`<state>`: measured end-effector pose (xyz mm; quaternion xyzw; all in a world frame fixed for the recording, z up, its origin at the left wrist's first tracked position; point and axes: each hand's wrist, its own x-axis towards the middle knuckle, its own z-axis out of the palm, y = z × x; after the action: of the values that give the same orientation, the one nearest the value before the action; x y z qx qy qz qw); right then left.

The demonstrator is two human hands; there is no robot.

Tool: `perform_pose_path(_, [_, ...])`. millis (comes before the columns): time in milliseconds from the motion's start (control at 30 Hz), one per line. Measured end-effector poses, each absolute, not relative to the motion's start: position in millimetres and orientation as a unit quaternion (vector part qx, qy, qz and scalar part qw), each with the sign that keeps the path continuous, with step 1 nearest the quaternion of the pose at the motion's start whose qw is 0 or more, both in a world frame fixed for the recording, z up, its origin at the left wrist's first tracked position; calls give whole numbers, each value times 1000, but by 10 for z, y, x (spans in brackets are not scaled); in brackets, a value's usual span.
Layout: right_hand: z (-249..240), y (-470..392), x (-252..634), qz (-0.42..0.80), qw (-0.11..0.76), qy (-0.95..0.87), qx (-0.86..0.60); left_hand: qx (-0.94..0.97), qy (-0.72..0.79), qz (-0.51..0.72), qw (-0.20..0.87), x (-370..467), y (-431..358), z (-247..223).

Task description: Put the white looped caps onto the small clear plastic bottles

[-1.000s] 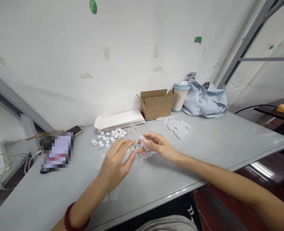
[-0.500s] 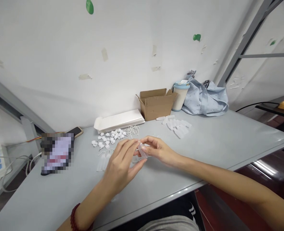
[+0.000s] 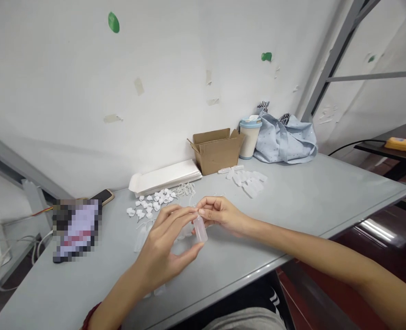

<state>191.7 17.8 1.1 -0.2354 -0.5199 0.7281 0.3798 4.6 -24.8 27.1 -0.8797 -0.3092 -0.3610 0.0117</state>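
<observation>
A small clear plastic bottle hangs upright between my two hands above the grey table. My right hand pinches its neck from the right. My left hand has its fingertips at the bottle's top and its thumb near the bottom. Behind the hands lie several white caps, a bunch of thin white loops and a few clear bottles lying flat. A second group of clear bottles rests farther right.
Against the wall stand a flat white stack, an open cardboard box, a lidded cup and a blue cloth bag. A phone and a blurred item lie at the left. The table's front edge runs close to my body.
The bottle turned from lying tilted in my right hand to hanging upright, and my left hand closed in on it. The view shifted slightly left.
</observation>
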Motion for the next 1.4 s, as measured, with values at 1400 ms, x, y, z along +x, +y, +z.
perform_pose_path(1400, [-70,215,1989,388,452,-733,-328,-870,-461,-92,-146,-496,-685,124])
